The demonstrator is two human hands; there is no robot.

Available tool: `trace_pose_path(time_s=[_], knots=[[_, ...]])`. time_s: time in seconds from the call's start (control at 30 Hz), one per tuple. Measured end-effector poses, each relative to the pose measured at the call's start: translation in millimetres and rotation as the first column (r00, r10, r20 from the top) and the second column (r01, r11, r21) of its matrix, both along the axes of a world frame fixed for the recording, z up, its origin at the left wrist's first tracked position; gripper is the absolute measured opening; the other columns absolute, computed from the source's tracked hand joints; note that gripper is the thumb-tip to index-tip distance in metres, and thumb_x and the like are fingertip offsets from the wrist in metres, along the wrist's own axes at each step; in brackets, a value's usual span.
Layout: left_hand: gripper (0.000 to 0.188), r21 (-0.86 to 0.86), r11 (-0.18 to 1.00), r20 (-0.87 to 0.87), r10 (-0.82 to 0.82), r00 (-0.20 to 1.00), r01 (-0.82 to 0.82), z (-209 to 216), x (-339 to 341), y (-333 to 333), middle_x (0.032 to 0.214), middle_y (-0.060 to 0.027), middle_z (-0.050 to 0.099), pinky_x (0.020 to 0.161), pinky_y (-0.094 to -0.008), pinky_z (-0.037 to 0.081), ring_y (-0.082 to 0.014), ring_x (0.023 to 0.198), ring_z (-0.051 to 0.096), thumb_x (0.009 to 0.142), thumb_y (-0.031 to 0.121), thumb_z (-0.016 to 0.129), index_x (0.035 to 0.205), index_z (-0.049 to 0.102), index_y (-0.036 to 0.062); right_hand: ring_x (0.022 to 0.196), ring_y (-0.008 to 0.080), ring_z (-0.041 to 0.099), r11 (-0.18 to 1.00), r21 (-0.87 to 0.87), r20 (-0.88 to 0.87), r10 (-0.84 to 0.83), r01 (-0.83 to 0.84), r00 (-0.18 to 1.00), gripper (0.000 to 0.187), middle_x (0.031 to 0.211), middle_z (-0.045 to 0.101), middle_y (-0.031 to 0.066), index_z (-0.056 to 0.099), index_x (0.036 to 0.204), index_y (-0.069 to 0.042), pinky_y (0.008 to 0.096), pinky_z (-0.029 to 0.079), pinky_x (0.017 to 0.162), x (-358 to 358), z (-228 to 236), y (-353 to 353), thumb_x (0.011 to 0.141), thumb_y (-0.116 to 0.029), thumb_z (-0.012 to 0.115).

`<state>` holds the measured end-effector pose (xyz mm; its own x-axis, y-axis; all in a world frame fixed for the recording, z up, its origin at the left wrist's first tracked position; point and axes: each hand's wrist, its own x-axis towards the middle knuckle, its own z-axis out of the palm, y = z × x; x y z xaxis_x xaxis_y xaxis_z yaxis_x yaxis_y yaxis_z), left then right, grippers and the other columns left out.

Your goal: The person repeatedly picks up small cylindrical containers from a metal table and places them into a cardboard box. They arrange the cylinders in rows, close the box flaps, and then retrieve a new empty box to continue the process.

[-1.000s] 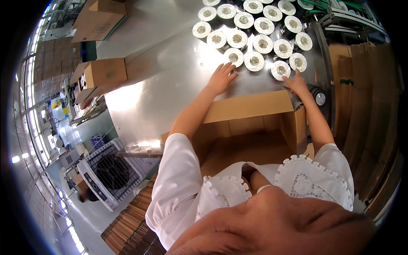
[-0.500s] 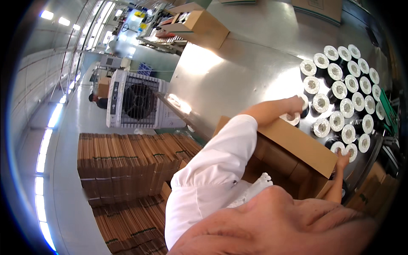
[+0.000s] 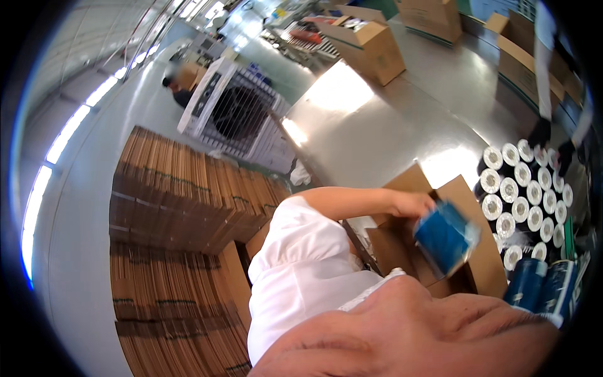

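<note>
My left hand (image 3: 416,205) grips a blue roll (image 3: 445,237) in clear wrap, blurred by motion, tilted over the open cardboard box (image 3: 482,235). The box stands at the near edge of the metal table (image 3: 414,113), its flaps raised. Beyond the box, several dark-sided rolls with white ends (image 3: 519,209) stand upright in a close group. Two blue wrapped rolls (image 3: 526,284) show at the lower right, beside the box. My right hand is out of sight.
A co-worker's black-gloved hand (image 3: 539,133) reaches to the far rolls. Open cartons (image 3: 519,66) and a filled carton (image 3: 375,50) stand farther back. At left are tall stacks of flattened cardboard (image 3: 182,188) and a large fan unit (image 3: 235,113).
My left hand has drawn back from the standing rolls to above the box with a blue roll. My right hand has left view. A co-worker's gloved hands have appeared at the rolls.
</note>
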<state>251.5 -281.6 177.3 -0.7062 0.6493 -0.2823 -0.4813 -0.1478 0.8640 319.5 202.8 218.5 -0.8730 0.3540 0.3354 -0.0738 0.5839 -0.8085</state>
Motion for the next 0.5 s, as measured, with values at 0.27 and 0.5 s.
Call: trace_pose_path(time_s=[0.27, 0.5], knots=[[0.026, -0.872, 0.314, -0.329, -0.944, -0.024, -0.377, -59, 28, 23, 0.099, -0.0121, 0.056, 0.081, -0.0448, 0.039, -0.0327, 0.098, 0.051, 0.067, 0.037, 0.065, 0.079, 0.073, 0.0154, 0.069, 0.0400, 0.061, 0.361, -0.024, 0.661, 0.705, -0.932, 0.256, 0.073, 0.073, 0.061, 0.0212, 0.039, 0.128, 0.001, 0.0459, 0.047, 0.059, 66, -30, -159, 0.065, -0.008, 0.074], [0.031, -0.915, 0.157, -0.203, -0.975, 0.088, -0.371, -225, 71, 5, 0.110, -0.0086, 0.054, 0.085, -0.0425, 0.039, -0.0269, 0.104, 0.050, 0.080, 0.026, 0.054, 0.103, 0.064, 0.0070, 0.090, 0.0419, 0.061, 0.511, -0.083, 0.751, 0.597, -0.856, 0.283, 0.071, 0.091, 0.063, 0.0275, 0.034, 0.128, 0.008, 0.0443, 0.050, 0.078, 11, -182, -272, 0.070, -0.013, 0.068]])
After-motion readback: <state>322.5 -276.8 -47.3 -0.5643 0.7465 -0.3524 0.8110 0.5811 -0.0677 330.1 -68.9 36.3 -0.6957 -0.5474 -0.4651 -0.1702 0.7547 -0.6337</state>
